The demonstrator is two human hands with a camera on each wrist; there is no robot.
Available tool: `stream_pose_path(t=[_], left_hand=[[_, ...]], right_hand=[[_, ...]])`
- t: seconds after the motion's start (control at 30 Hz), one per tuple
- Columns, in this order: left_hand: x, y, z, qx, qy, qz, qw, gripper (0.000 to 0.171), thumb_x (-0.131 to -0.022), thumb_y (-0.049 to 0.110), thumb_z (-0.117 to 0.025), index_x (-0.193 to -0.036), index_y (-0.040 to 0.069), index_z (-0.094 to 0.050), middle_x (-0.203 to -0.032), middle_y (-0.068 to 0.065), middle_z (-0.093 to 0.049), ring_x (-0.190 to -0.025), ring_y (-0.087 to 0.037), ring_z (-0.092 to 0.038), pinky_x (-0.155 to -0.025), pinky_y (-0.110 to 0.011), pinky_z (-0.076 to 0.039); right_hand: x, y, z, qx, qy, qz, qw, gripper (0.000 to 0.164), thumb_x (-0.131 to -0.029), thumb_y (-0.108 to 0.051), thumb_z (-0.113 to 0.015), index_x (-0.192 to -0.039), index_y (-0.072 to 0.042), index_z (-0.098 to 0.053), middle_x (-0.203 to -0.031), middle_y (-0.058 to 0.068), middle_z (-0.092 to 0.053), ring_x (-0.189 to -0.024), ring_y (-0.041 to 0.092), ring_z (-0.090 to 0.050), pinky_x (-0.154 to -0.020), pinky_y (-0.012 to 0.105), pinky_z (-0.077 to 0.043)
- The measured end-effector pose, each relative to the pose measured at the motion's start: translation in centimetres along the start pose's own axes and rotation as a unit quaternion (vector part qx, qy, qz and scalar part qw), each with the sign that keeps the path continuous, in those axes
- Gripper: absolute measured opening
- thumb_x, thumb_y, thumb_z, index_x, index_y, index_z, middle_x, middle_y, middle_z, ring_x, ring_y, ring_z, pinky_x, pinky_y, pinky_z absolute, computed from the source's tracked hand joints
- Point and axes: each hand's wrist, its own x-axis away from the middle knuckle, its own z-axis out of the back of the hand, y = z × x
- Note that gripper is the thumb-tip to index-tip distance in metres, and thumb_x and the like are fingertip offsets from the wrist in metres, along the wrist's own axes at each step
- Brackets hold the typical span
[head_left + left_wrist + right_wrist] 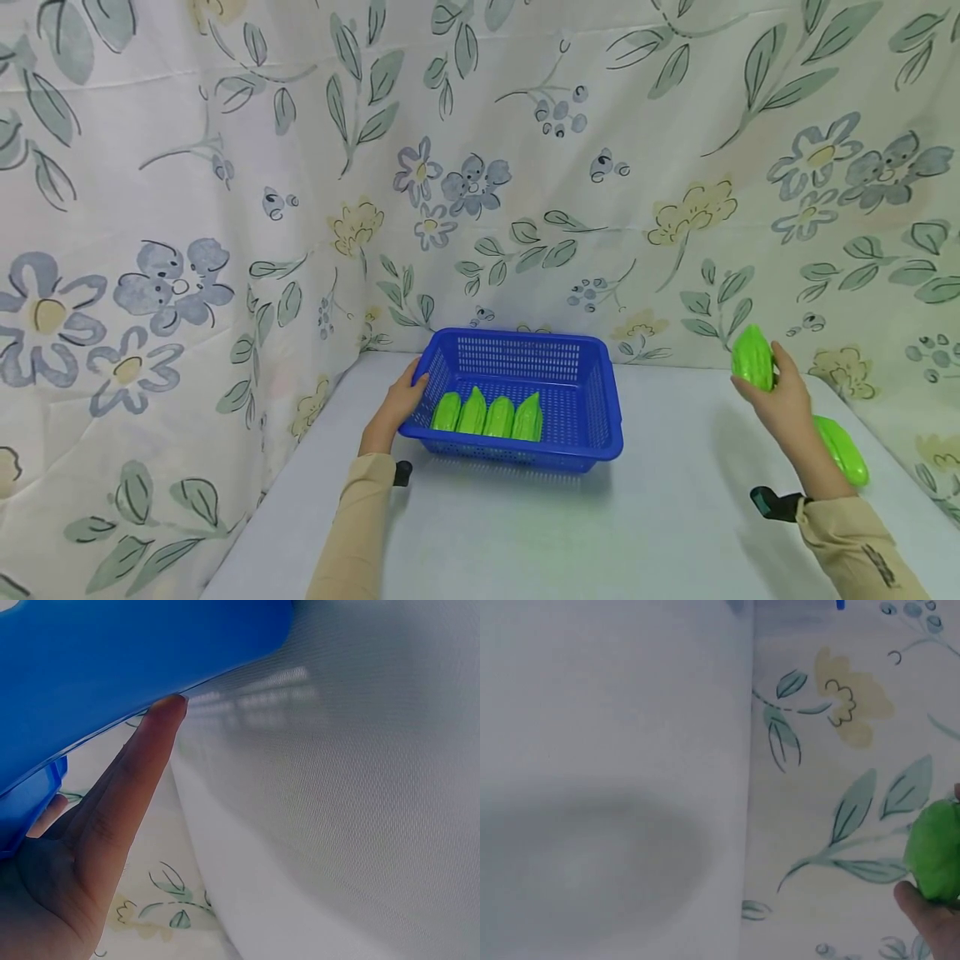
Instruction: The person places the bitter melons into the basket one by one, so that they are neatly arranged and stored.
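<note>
My left hand (402, 400) grips the left rim of a blue plastic basket (506, 447). In the left wrist view the thumb (154, 742) lies along the underside of the rim, with other fingers partly hidden behind the wall. Inside the basket, several bright green bitter melons (472, 412) stand side by side toward the left front. My right hand (783, 398) holds another green bitter melon (752, 358), tip up, raised above the table at the right. The right wrist view catches that bitter melon (935, 851) between thumb and fingers at its edge.
One more green bitter melon (843, 450) lies on the white table (487, 533) at the right, partly behind my right forearm. A floral cloth (525, 167) hangs behind the table and along its sides. The basket stands near the back edge.
</note>
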Motion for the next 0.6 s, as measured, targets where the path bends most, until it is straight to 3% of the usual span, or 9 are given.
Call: stream_pose_path(t=[0.6], left_hand=[[0.1,0.3,0.0,-0.01,0.003,0.001,0.9999,0.059,-0.106,0.034,-0.034,-0.157,0.013,-0.015,-0.159,-0.023,-0.025,-0.144,-0.049,-0.026,-0.115,-0.064,-0.025]], right_hand=[[-0.4,-4.7,-0.9,-0.038,0.012,0.064,0.997,0.079,-0.099,-0.015,-0.055,-0.156,0.0,-0.003,-0.155,0.038,-0.015,-0.13,0.065,-0.031,-0.095,0.072,-0.039]])
